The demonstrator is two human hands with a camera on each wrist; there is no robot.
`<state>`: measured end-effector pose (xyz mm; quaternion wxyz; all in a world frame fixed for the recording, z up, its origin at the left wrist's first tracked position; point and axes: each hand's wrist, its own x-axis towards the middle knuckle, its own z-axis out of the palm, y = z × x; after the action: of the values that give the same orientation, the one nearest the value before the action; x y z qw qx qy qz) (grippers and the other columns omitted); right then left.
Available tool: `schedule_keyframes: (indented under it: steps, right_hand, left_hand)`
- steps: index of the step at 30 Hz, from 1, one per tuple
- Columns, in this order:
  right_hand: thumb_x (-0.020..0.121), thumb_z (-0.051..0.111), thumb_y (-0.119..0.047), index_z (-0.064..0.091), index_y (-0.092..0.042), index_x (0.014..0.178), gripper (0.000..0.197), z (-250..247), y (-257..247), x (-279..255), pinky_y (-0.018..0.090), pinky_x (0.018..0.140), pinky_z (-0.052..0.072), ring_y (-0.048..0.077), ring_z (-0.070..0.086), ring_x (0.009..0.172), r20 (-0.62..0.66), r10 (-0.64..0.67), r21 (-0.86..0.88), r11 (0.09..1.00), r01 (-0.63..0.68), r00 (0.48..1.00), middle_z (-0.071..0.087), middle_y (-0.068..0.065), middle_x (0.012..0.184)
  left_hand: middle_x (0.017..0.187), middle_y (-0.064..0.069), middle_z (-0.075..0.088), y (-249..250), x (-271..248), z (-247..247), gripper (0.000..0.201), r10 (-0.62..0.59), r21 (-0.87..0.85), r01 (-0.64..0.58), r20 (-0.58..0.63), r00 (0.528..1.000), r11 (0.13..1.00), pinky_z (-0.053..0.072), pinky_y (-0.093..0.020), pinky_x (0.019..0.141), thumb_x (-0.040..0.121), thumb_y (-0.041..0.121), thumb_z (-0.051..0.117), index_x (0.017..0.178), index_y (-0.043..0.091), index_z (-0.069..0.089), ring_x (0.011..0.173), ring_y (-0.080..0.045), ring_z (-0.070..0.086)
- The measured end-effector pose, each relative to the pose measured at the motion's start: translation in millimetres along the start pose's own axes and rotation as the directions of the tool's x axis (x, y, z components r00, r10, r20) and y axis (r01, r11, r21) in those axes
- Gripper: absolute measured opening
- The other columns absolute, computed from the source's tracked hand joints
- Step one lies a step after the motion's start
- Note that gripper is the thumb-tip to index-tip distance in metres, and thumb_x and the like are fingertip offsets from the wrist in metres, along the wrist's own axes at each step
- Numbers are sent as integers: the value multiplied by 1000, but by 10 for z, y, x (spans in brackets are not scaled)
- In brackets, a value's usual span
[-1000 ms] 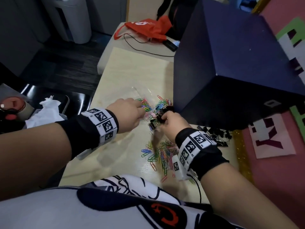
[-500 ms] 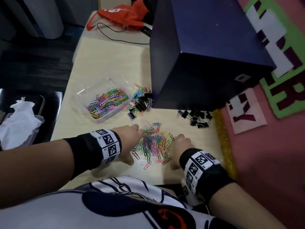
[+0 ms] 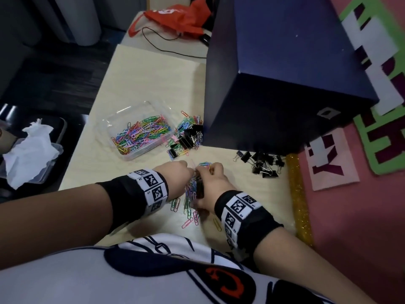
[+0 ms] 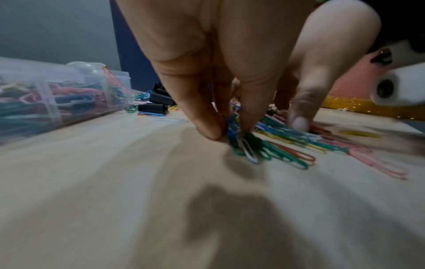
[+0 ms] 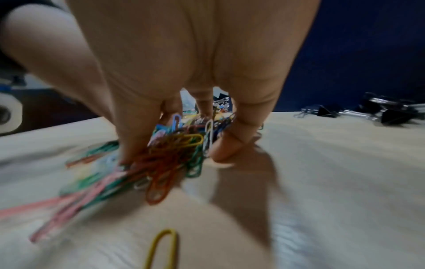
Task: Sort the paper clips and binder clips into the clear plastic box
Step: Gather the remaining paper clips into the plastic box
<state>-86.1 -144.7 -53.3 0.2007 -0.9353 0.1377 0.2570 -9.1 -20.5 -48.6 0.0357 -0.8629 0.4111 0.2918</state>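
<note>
A heap of coloured paper clips (image 3: 190, 200) lies near the table's front edge. My left hand (image 3: 178, 178) and right hand (image 3: 211, 183) squeeze it from both sides. The left fingers (image 4: 207, 125) pinch a bunch of clips (image 4: 248, 145) against the wood. The right hand's curled fingers (image 5: 227, 145) close round a tangle of clips (image 5: 170, 156). The clear plastic box (image 3: 122, 116) sits further back to the left, its bottom covered with paper clips (image 3: 142, 133). Black binder clips (image 3: 186, 139) mixed with paper clips lie beside it. More binder clips (image 3: 262, 164) lie to the right.
A big dark blue box (image 3: 285, 73) fills the table's right rear. A gold glitter strip (image 3: 299, 194) runs along the right edge beside a pink surface. An orange bag (image 3: 179, 16) and a black cable lie far back. A tray with white tissue (image 3: 30, 150) stands to the left.
Both hands came from the clear box back to the near heap. From lying spread on either side of it, they have closed together and bunched the clips between them.
</note>
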Motion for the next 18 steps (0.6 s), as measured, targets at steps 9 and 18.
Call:
schedule_keyframes:
  steps: [9,18]
  right_hand:
    - [88,52,-11,51,-19,125,38,-106,42,84,30,91,44,29,55,103,-88,-22,6,1000,23,996,42,7,118]
    - [88,62,-24,58,-20,122,35,-349,-82,172,26,91,41,24,53,110,-142,42,-7,999,-44,989,52,6,119]
  left_hand:
    - [108,-5,55,-176,-24,-46,25,-38,-61,31,-107,994,998,45,-29,77,91,8,47,109,16,63,99,-25,58]
    - [103,1,63,-565,-192,-315,18,-69,-227,-29,-411,909,973,44,-27,86,88,19,60,103,21,70,99,-18,59]
